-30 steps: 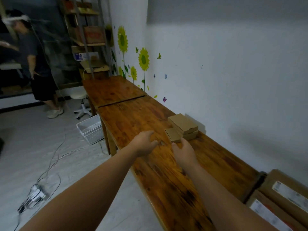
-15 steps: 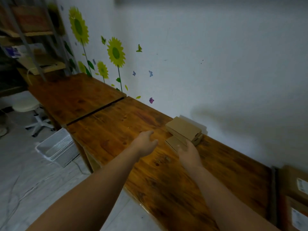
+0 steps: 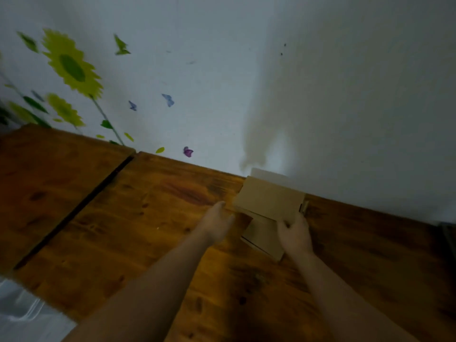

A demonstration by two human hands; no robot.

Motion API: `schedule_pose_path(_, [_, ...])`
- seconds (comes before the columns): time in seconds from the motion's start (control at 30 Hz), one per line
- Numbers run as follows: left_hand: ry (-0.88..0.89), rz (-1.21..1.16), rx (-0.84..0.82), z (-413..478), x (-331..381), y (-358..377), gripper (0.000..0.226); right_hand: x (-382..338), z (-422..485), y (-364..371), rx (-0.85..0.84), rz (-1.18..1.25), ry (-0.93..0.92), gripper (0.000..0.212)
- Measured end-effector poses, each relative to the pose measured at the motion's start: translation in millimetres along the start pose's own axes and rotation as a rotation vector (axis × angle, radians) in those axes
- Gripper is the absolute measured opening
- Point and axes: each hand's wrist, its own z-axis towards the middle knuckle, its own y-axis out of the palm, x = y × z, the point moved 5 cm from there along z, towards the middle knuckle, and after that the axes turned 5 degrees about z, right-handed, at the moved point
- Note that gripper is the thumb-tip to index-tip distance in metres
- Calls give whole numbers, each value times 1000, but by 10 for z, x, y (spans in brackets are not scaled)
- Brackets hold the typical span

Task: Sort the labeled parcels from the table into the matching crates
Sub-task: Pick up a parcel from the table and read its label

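Flat brown cardboard parcels lie stacked on the wooden table [image 3: 123, 230] against the white wall. The top parcel [image 3: 269, 198] lies across a lower parcel [image 3: 261, 233] that sticks out toward me. My right hand [image 3: 294, 234] grips the near right edge of the top parcel, thumb on its top face. My left hand [image 3: 217, 222] hovers just left of the stack with fingers relaxed, holding nothing. No labels show on the parcels from here.
A dark seam [image 3: 74, 213] splits the table into two tops on the left. A white wire crate [image 3: 22, 309] sits on the floor at the bottom left. Sunflower and butterfly stickers decorate the wall [image 3: 320, 95].
The view has swung toward the wall and closer to the stack. My right hand has moved from the lower parcel to the top parcel's edge. My left hand has come nearer the stack.
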Motion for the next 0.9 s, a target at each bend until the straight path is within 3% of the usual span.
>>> schedule_pose_path(0.33, [-37, -235, -102, 1090, 201, 236, 76, 120, 591, 179, 138, -6, 118, 77])
schedule_pose_path(0.5, [19, -269, -157, 1200, 267, 296, 60, 72, 571, 244, 178, -78, 159, 74])
schedule_pose_path(0.77, [131, -350, -33, 1138, 2, -310, 62, -621, 35, 397, 377, 150, 68, 62])
schedule_pose_path(0.9, [272, -292, 50, 861, -177, -836, 57, -1162, -409, 617, 486, 274, 23, 54])
